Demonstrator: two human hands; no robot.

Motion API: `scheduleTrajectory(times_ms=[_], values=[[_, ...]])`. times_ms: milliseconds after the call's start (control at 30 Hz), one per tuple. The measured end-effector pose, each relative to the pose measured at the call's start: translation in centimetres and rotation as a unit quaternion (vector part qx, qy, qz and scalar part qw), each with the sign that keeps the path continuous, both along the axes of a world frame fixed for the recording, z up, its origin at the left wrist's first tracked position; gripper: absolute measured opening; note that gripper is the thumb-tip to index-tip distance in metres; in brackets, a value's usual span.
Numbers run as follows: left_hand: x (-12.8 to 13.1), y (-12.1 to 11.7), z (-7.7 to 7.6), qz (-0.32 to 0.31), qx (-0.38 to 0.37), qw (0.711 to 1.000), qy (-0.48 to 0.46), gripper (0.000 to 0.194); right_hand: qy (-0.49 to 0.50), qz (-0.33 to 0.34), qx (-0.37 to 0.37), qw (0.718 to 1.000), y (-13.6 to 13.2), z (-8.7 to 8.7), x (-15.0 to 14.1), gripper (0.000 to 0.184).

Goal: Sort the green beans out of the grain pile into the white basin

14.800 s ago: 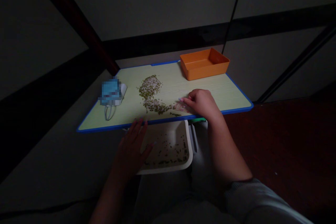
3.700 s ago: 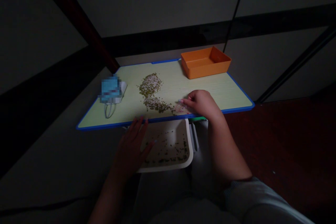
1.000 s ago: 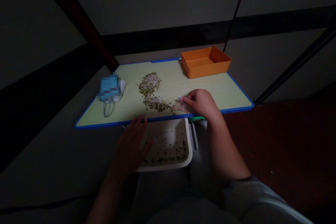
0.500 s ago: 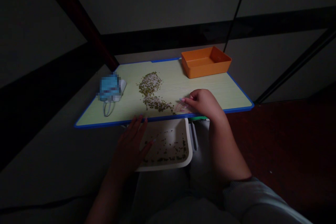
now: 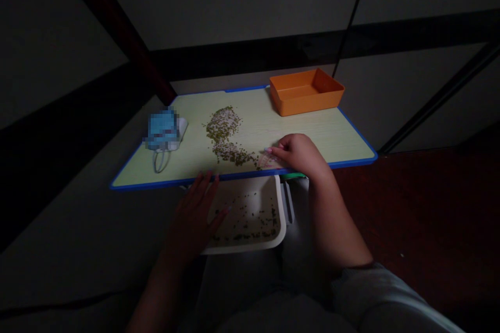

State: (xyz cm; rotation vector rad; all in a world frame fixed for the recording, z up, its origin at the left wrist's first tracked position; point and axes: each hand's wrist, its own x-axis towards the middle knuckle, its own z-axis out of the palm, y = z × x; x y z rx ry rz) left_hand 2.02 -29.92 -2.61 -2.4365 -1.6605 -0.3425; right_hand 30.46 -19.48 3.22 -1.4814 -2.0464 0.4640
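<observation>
My right hand (image 5: 299,152) is closed, thumb and fingers pinching a clear protractor (image 5: 269,160) with reddish markings, which lies low on the board near its front edge. The hand covers part of the protractor. Just left of it, small green beans mixed with whitish grains (image 5: 224,125) spread in a curved heap over the pale board (image 5: 187,169). My left hand (image 5: 195,213) holds nothing. Its fingers are spread, with the tips at the board's blue front edge and the thumb over a white bin (image 5: 282,237). Scattered beans lie inside that bin, under the board's edge.
An orange box (image 5: 308,104) stands at the board's back right. On the left side lies a blurred light-blue item (image 5: 162,130) with a grey loop, on something white. A wall rises behind the board, and dark red floor (image 5: 422,218) shows at right.
Compared with the oldest frame, a small dark line of beans by the front edge near the protractor is gone. My right hand shifts only slightly; my left hand stays in place.
</observation>
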Motion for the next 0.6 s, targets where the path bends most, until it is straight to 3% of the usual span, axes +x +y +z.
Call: scheduleTrajectory(times_ms=[600], values=[[0.0,0.0,0.0,-0.003,0.002,1.0,-0.001,0.073,-0.041,-0.003,0.008,0.999,-0.3,0.6,-1.3,0.037]])
